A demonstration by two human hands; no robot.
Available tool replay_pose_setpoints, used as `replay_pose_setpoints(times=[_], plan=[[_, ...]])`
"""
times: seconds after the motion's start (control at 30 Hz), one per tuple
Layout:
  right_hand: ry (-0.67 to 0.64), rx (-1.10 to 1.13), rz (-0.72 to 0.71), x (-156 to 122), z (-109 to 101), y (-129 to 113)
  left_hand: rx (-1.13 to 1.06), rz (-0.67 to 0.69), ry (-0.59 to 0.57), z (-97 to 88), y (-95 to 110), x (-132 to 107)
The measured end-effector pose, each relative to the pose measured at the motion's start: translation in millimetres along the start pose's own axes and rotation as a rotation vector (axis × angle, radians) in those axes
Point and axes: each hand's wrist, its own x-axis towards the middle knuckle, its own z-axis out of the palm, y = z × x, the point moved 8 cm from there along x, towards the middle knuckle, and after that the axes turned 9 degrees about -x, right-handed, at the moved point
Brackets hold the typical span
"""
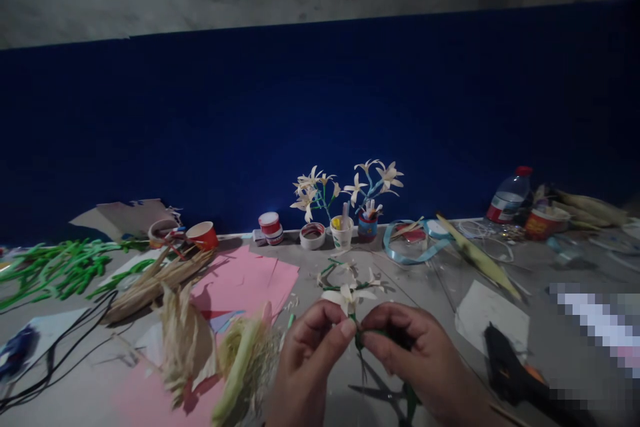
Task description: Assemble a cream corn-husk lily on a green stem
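Observation:
My left hand (311, 353) and my right hand (417, 353) meet at the bottom centre, fingers pinched together on the green stem of a small cream husk flower (349, 295). The flower's petals stand just above my fingertips. A green strip trails down from under my right hand. Scissors (373, 392) lie on the table just below and between my hands. More loose cream flowers on green stems (345, 269) lie a little beyond my hands.
Corn husks (183, 340) and pink paper (247, 283) lie left. A black glue gun (513, 367) and white paper (493, 320) lie right. Cups holding finished flowers (367, 203), paint pots (270, 223), blue ribbon (413, 243) and a bottle (510, 197) line the blue wall. Green stems (55, 270) lie far left.

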Motion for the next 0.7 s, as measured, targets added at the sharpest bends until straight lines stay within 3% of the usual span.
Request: replay_pose_setpoints(times=[0.1, 0.33, 0.47, 0.6, 0.7], plan=[[0.039, 0.073, 0.037, -1, -1, 1, -0.011, -0.008, -0.010, 1.0, 0, -1], [-0.083, 0.269, 0.166, -1, 11, 6, -0.064, -0.030, -0.079, 10.3, 4, -2], [0.012, 0.172, 0.047, 0, 4, -3, -0.072, -0.033, -0.113, 14.6, 3, 1], [0.228, -0.114, -0.108, -4, -10, -13, -0.051, 0.024, -0.142, 14.7, 3, 3], [0.260, -0.323, -0.247, -8, -9, -23, 0.018, 0.059, -0.128, 12.8, 4, 4]])
